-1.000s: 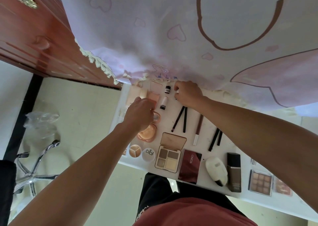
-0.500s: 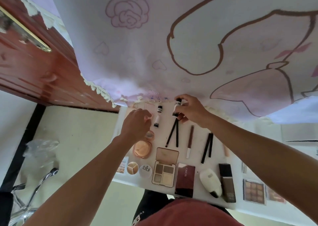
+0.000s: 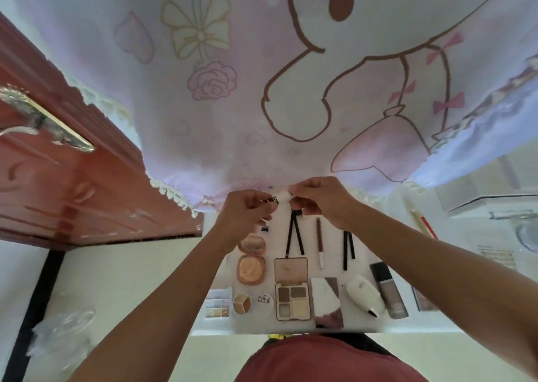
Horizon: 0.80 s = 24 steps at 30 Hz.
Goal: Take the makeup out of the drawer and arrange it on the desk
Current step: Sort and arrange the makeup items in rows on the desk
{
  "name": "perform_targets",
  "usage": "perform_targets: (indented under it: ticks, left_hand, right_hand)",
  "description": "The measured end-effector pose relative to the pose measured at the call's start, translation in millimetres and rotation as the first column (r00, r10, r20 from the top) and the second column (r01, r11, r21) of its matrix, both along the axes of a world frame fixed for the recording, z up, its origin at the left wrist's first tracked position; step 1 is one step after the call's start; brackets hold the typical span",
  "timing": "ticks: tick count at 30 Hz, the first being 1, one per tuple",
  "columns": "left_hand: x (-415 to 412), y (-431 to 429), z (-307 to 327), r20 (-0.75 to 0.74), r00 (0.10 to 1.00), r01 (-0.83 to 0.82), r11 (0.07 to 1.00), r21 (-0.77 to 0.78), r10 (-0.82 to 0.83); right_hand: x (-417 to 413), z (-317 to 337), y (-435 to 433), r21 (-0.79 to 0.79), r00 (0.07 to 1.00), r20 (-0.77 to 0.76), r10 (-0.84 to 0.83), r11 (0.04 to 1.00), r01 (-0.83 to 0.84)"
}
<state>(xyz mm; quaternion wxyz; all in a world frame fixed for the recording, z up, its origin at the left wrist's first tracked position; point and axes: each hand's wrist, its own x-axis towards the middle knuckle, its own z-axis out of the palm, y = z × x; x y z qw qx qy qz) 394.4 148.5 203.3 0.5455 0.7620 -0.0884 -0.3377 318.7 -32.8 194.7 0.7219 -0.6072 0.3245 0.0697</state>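
Pinches a small white tube (image 3: 283, 198) between left grip (image 3: 247, 211) and right grip (image 3: 318, 201), fingers curled onto it, dark cap end toward the left — holds it at the far edge of the counter (image 3: 333, 250), under the pink cloth (image 3: 233, 154) hem, open palette (image 3: 292, 300), round compact (image 3: 251, 270), dark pencils (image 3: 289, 236) lying nearer.

The left hand (image 3: 247, 210) has been lifted from above the round peach powder compact (image 3: 251, 269) and brought up to the right hand (image 3: 317, 199), the small white tube with a dark cap (image 3: 280, 198) now being pinched between both.
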Motion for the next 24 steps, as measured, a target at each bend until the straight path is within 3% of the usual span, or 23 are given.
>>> perform_targets:
  ticks: [7,15,20,24]
  left_hand:
    - [-3,22,3,-0.014,1.000,0.012,0.997,-0.083,-0.013]
    - [-4,42,3,-0.024,0.996,0.079,0.991,-0.109,-0.082]
    - [-6,49,2,-0.040,0.995,0.083,0.989,-0.121,-0.088]
    - [0,55,3,-0.032,0.995,0.093,0.988,-0.123,-0.098]
  right_hand:
    - [-18,15,28,-0.111,0.999,-0.027,0.030,0.993,-0.033]
    - [-30,23,48,-0.207,0.997,0.056,0.059,0.977,-0.046]
    - [-33,24,57,-0.203,0.996,-0.026,0.080,0.976,-0.084]
    - [-31,21,59,-0.202,0.994,0.029,0.103,0.975,-0.095]
